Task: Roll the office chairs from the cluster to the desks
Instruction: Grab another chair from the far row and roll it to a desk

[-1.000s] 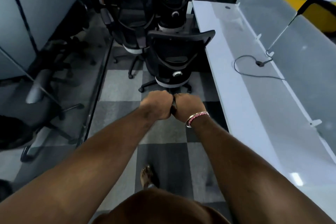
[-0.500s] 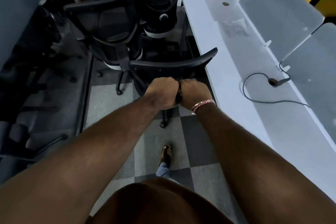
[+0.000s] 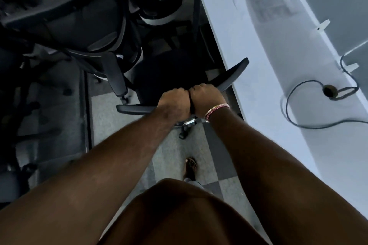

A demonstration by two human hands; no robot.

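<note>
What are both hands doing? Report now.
Left hand: closed, gripping the black curved plastic chair-back top rail.
Right hand: closed, gripping the same rail.

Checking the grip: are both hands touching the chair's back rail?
Touching. The head view shows left hand and right hand curled over the chair's top rail.

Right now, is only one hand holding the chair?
No, the left hand and right hand both grip the chair's top rail, side by side.

Left hand (image 3: 175, 103): my fist, knuckles up, fingers curled over the chair back's top edge (image 3: 137, 109).
Right hand (image 3: 206, 98): fisted on the same edge, touching my left at its 3 o'clock.
Arms: both stretched toward 12 o'clock.
Right wrist: banded.
</note>
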